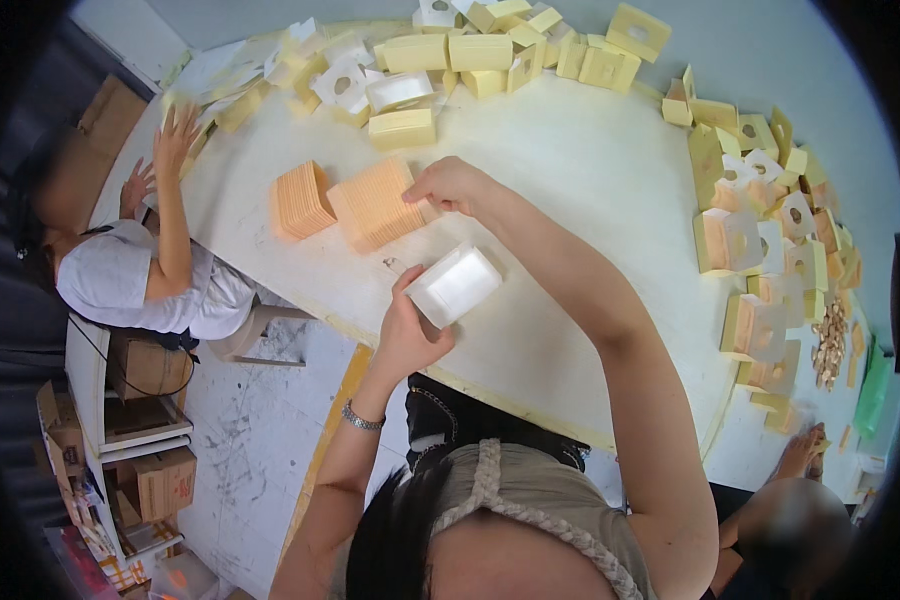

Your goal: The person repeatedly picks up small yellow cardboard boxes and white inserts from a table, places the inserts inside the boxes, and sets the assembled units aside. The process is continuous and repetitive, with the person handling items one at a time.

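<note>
A small white open box [457,285] is gripped in my left hand [415,335], tilted just above the table, with its shiny white inside facing up. My right hand [452,186] reaches across to the larger stack of peach-coloured pieces [375,203]. Its fingers pinch at the right end of that stack, on a peach piece that is partly hidden by the fingertips. To the left stands a second, smaller stack of peach pieces [303,202], which neither hand touches.
Pale yellow boxes [403,128] with white inserts pile along the table's far edge. More yellow boxes [727,240] line the right side, near a heap of small gold pieces [829,345]. A co-worker [135,265] sits at the left; another person [790,520] is at lower right.
</note>
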`<state>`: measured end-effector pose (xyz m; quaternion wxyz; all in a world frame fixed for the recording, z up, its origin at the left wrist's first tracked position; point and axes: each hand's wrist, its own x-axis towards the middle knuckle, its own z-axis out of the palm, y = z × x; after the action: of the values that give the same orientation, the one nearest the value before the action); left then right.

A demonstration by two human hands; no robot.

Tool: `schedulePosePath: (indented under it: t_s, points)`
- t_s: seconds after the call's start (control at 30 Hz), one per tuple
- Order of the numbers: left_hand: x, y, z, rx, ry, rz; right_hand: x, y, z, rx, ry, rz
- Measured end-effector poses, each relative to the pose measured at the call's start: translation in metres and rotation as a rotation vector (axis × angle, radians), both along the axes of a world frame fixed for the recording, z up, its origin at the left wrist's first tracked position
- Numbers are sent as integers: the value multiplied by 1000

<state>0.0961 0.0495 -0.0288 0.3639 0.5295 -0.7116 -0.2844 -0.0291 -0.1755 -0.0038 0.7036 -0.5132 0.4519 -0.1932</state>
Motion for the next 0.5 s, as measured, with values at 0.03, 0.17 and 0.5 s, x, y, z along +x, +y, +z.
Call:
schedulePosePath:
  t_s: [0.03, 0.17, 0.5]
  points:
    - [0, -2, 0, -15, -18, -7, -2, -4, -3, 41, 6, -24]
    - [4, 2, 3, 33, 28, 3, -33, 14, 13, 281, -174, -107]
    - [-36, -31, 18, 43, 91, 94, -225, 99, -3, -582, 652, -244]
